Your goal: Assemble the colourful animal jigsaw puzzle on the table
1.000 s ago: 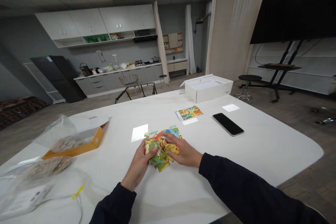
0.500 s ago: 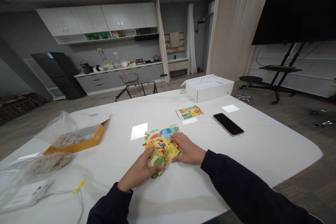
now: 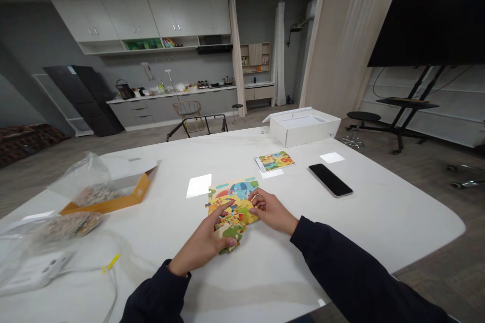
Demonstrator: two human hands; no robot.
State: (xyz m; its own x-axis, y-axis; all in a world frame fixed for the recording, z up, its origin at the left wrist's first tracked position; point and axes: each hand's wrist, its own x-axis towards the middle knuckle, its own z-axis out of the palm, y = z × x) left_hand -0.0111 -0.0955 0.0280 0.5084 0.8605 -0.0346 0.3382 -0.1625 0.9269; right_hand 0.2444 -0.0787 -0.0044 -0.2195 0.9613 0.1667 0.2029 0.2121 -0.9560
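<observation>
Closest in, a white power strip [image 3: 36, 272] lies at the left of the white table [image 3: 280, 272], a cable [image 3: 112, 287] with a yellow tag [image 3: 111, 263] beside it. Near the middle, the left hand [image 3: 200, 246] grasps a bunch of loose pieces [image 3: 232, 232], its thumb on the near side and its fingers spread across the far side. The loose pieces cover the near part of a puzzle [image 3: 240, 189], which lies flat on the table and shows a blue elephant. The right hand [image 3: 273, 211] is at the puzzle's right edge, fingers curled; whether it pinches a piece, I cannot tell. Over to the left, a clear bag [image 3: 70, 227] of pieces lies just before an open orange box [image 3: 131, 201], which holds another bag [image 3: 94, 192]. To the right of the puzzle is a dark phone [image 3: 331, 180], and beyond the puzzle lies a picture card [image 3: 276, 160] with similar artwork. Farther back, an open white box [image 3: 308, 128] stands near the table's far edge. Past it are a chair [image 3: 188, 109], a kitchen counter [image 3: 166, 106] and a dark fridge [image 3: 85, 98].
</observation>
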